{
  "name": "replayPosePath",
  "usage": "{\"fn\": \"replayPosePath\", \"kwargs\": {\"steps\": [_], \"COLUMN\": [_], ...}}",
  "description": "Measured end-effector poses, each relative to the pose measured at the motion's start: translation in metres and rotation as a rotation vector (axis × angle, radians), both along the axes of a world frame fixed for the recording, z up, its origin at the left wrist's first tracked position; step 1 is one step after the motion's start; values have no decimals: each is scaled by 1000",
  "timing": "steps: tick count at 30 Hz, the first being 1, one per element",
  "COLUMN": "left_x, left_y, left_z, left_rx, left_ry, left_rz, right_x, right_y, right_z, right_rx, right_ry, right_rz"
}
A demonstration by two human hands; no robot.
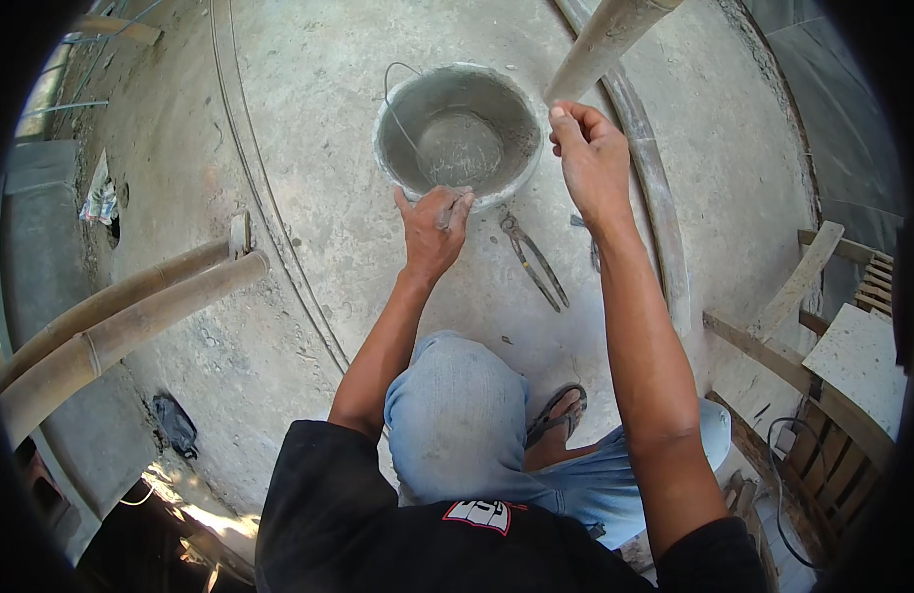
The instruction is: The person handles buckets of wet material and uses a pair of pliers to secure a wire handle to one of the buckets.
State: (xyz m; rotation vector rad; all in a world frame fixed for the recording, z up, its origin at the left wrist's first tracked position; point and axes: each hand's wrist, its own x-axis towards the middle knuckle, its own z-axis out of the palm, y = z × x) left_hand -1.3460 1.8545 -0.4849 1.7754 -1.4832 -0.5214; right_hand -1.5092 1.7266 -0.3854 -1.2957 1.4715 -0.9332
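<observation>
My left hand (436, 226) is at the near rim of a round, cement-coated bucket (527, 170), thumb and curled fingers against the edge. Greyish material shows at its fingers; whether that is a small piece or dirt is unclear. A thin bent wire (402, 127) loops over the bucket's left rim and runs down inside. To the right of the bucket, my right hand (594, 159) is raised with thumb and index fingertip together. Anything thin pinched there is too small to make out. Long-handled pincers (534, 263) lie on the concrete floor (331, 215) between my forearms.
A metal object (579, 221) is partly covered by my right forearm. Beyond my right hand rises a bamboo pole (605, 48), with another pole (653, 193) along the floor. Two bamboo poles (167, 296) jut in from the left, near long thin rods (260, 185). Wooden framing (775, 348) stands right.
</observation>
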Motion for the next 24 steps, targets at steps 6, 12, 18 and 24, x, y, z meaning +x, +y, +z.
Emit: {"fn": "replayPosePath", "kwargs": {"steps": [6,12,18,24], "left_x": [-3,-15,-18,-14], "left_y": [8,11,12,19], "left_z": [-4,-7,3,4], "left_rx": [-17,-62,107,185], "left_ry": [48,-15,-42,-43], "left_rz": [21,61,77,38], "right_x": [-75,-79,-79,-82], "right_y": [145,183,173,170], "right_z": [-147,-190,-191,-142], "right_rx": [305,294,331,1030], "right_ry": [712,893,972,-153], "right_rz": [197,397,495,7]}}
